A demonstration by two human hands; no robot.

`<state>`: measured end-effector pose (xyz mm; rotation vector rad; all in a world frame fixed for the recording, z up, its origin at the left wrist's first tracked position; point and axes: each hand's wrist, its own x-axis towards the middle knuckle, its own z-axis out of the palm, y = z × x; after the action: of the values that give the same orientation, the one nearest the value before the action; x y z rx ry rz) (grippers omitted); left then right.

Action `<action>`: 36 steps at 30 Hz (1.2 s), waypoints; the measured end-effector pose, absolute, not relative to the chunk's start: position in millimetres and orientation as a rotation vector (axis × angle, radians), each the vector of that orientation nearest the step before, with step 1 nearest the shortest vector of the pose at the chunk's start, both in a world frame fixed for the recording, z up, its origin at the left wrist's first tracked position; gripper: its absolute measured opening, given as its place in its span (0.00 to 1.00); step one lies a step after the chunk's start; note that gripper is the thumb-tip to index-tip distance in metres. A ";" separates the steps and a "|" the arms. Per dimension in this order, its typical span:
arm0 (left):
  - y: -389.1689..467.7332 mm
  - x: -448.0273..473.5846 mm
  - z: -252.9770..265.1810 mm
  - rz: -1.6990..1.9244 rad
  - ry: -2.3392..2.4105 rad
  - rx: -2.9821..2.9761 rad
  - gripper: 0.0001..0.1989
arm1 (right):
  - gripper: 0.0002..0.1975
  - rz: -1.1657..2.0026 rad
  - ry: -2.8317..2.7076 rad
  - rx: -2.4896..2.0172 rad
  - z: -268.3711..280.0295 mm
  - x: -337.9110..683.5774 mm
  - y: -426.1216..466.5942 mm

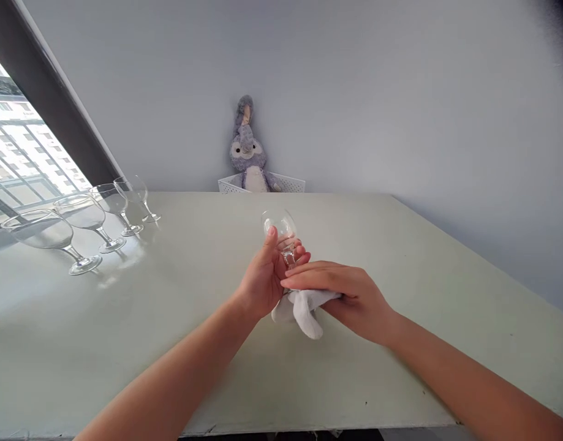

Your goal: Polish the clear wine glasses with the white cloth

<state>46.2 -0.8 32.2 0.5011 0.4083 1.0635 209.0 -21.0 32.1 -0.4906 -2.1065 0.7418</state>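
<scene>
Mid-frame, the half-closed left hand (264,283) is cupping a probably fragile, slippery glass (281,223), best held at the stem, while the right hand (345,293) is pinching a soft-looking cloth (306,317).

The table (446,294) is big, flat and pale green-gray. Four clear glasses (81,213) stand on it at the left, in a row going toward the back. They stand on round feet, cups up. Light shines on the top by them. Tiny dark specks (366,403) dot the front.
</scene>
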 end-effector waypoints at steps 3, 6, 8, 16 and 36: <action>-1.7 50.5 27.0 1.051 0.462 0.499 0.19 | 0.18 0.674 -2.137 -0.505 27.6 208.9 -20.1; -2.9 52.5 27.4 1.034 0.472 0.471 0.19 | 0.16 0.718 -2.084 -0.591 25.2 210.2 -23.4; -3.3 52.0 30.5 1.042 0.464 0.465 0.18 | 0.14 0.854 -1.955 -0.705 25.8 209.2 -26.6; 3.9 41.2 32.5 1.184 0.411 0.588 0.19 | 0.19 1.210 -1.313 -0.788 18.4 186.5 -29.1; -5.2 42.3 42.4 1.122 0.385 0.401 0.23 | 0.13 1.451 -1.248 -0.863 18.9 188.2 -29.3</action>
<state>42.3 -5.2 42.4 0.4015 0.3854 1.1223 188.2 -29.3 18.9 -0.8628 -1.2483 1.4513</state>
